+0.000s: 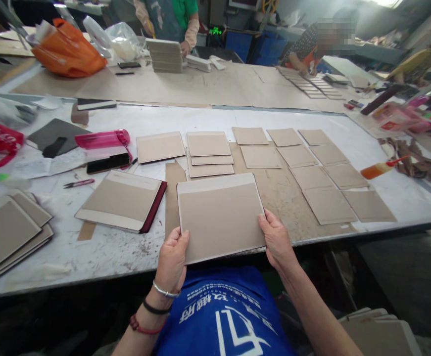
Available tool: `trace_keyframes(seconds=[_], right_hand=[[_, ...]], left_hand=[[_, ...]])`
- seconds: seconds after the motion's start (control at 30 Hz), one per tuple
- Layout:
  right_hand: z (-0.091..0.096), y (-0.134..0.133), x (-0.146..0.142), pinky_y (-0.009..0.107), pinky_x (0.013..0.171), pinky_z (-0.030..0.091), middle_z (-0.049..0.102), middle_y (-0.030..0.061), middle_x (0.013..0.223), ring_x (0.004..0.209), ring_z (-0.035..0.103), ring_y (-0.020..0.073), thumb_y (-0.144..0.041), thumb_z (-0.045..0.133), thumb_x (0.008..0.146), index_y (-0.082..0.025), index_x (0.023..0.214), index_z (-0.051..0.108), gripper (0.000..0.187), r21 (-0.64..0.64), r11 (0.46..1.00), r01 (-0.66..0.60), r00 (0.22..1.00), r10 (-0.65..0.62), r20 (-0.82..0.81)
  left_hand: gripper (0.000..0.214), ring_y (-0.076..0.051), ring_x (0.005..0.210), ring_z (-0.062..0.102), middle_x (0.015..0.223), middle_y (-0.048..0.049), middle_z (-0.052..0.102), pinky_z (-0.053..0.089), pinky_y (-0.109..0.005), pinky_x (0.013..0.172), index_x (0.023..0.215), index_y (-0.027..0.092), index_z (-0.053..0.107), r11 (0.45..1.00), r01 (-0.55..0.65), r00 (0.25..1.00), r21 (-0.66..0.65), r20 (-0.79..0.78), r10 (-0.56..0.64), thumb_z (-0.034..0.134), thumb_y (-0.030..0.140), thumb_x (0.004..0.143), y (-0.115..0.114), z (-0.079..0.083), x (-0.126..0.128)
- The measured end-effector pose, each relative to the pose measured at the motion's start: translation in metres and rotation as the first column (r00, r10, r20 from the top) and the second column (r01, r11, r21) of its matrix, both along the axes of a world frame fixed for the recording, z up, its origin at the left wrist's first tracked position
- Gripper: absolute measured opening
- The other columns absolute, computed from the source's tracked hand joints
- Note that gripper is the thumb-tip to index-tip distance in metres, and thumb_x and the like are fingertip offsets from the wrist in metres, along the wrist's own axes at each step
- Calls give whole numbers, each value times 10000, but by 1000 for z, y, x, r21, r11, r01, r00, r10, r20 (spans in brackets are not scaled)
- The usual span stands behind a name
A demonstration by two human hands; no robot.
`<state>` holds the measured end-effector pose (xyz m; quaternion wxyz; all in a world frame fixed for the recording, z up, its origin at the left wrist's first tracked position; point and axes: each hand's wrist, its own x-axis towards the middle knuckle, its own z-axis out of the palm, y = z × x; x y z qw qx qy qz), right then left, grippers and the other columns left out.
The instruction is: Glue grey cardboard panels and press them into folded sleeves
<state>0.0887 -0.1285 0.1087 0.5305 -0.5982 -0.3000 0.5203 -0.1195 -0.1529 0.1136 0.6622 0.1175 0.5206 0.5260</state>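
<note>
Here's the board, gripped both sides!
Left hand and right hand, fingers clamped on it at the table's edge; stacked boards look done, spread cards seem left.

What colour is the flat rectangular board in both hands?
The board is tan, paler along its far edge; head view.

White-topped table, beige boards, pink pen, orange bottle

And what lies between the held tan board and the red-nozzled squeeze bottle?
Head view: the right hand gripping the tan board, then brown sheet, then flat tan panels in rows, reaching near the squeeze bottle.
</note>
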Motion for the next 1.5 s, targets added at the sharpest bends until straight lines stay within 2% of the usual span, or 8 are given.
trace_keyframes(seconds=[0.23, 0.4, 0.63, 0.83, 0.97, 1.23, 1.37, 1.5], right_hand=[[-7, -2, -3, 345, 860, 447, 651, 38, 1043, 1006, 555, 213, -400, 614, 706, -189, 1142, 542, 489, -35, 999, 22, 1000, -22, -8], [-9, -4, -6, 337, 780, 485, 660, 49, 1025, 968, 581, 238, -466, 639, 658, -191, 1091, 563, 519, -148, 989, -25, 999, 18, -47], [-37, 2, -21, 337, 780, 479, 665, 64, 1000, 964, 583, 248, -515, 651, 604, -178, 1062, 561, 575, -186, 980, -75, 991, 52, -125], [-31, 5, -44, 291, 600, 498, 664, 63, 953, 819, 615, 208, -527, 531, 708, -186, 1034, 548, 472, -271, 920, -284, 958, 257, -129], [-22, 19, -59, 227, 459, 461, 652, 54, 894, 707, 598, 167, -521, 505, 728, -209, 1018, 534, 427, -311, 850, -424, 904, 381, -192], [-25, 95, -98, 221, 468, 460, 594, 23, 791, 675, 569, 147, -511, 462, 731, -198, 912, 510, 365, -194, 868, -457, 889, 455, -59], [-43, 119, -112, 212, 447, 408, 564, 19, 783, 592, 563, 128, -578, 396, 710, -202, 901, 500, 435, -192, 895, -404, 896, 429, 113], [-67, 113, -97, 219, 448, 367, 570, 26, 687, 524, 541, 122, -618, 371, 686, -189, 799, 503, 462, -202, 883, -423, 846, 465, 259]], left_hand=[[369, -179, 886, 617, 947, -38, 670, 465, -330, 845, 993, 176, 541, 999, 23, 999, 41, -25, -22, 633, 333, 672, 1, -6, -2], [374, -172, 924, 611, 997, -36, 662, 466, -321, 856, 1062, 219, 508, 996, 74, 995, -43, 68, -71, 602, 335, 719, -1, -14, -12], [461, -195, 967, 604, 1033, -55, 659, 470, -327, 866, 1141, 231, 460, 987, 129, 979, -91, 171, -112, 620, 289, 713, 2, -26, -38], [560, -247, 948, 614, 964, -59, 687, 503, -364, 812, 1154, 234, 468, 981, 94, 993, -173, 87, -80, 679, 284, 638, 16, -39, -65], [502, -263, 945, 614, 935, -52, 697, 515, -358, 777, 1041, 232, 545, 989, 70, 997, -129, 39, -65, 721, 298, 575, 36, -40, -86], [612, -272, 939, 615, 920, -78, 699, 522, -330, 741, 1086, 196, 520, 995, 95, 993, -40, 76, -91, 754, 249, 523, 102, -34, -130], [636, -241, 903, 632, 916, -56, 699, 529, -319, 723, 1176, 208, 452, 993, 114, 993, -22, 3, -114, 708, 190, 594, 150, -36, -165], [572, -240, 844, 650, 884, -44, 701, 543, -336, 681, 1166, 223, 463, 997, 73, 996, -33, -55, -75, 645, 103, 637, 195, -56, -201]])
